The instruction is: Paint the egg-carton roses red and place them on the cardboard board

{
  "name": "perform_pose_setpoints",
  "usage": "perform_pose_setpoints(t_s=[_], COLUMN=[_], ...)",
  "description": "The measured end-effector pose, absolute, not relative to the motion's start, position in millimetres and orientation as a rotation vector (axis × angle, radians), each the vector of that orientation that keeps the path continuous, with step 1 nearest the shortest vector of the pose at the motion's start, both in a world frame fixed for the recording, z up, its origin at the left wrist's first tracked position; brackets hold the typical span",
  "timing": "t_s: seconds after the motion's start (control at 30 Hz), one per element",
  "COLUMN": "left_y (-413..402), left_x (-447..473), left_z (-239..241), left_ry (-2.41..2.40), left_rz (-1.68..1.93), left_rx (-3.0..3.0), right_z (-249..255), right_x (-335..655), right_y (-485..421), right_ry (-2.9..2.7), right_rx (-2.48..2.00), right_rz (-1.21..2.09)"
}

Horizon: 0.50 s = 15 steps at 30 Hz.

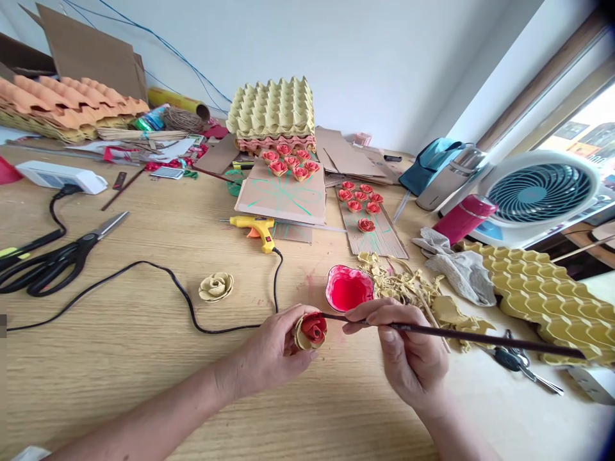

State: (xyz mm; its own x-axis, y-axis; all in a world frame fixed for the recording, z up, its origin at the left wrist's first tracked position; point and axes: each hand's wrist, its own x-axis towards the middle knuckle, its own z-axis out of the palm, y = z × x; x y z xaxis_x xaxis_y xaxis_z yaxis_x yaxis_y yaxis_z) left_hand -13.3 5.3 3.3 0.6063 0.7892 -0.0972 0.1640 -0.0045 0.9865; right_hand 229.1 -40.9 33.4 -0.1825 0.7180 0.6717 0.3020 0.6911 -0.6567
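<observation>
My left hand [273,349] grips a small egg-carton rose [311,330] whose centre is painted red and whose outer petals are still yellow. My right hand [408,352] pinches a long dark paintbrush [480,336], its tip touching the rose. Just behind the rose stands a small cup of red paint [348,288]. An unpainted yellow rose [216,286] lies on the wooden table [144,346] to the left.
A yellow glue gun [257,227] and its black cord, black scissors [52,262], cardboard sheets with red roses [358,198], stacked egg trays [271,109], carton scraps [408,285], a grey rag [456,266], a white fan [538,195], a pink bottle and keys [516,362] crowd the table.
</observation>
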Motion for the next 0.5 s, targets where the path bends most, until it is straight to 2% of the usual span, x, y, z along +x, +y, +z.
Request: perform_pose_setpoints(t_s=[0.23, 0.5], left_y=[8, 10], left_x=[-12, -12], left_z=[-1, -8], left_ry=[0.822, 0.811], left_rz=[0.659, 0.735], left_rx=[1.435, 1.343], right_z=[31, 31], right_x=[233, 244], right_y=[-42, -33], right_ry=[-1.826, -1.750], right_rx=[-0.761, -0.990], right_rz=[0.380, 0.201])
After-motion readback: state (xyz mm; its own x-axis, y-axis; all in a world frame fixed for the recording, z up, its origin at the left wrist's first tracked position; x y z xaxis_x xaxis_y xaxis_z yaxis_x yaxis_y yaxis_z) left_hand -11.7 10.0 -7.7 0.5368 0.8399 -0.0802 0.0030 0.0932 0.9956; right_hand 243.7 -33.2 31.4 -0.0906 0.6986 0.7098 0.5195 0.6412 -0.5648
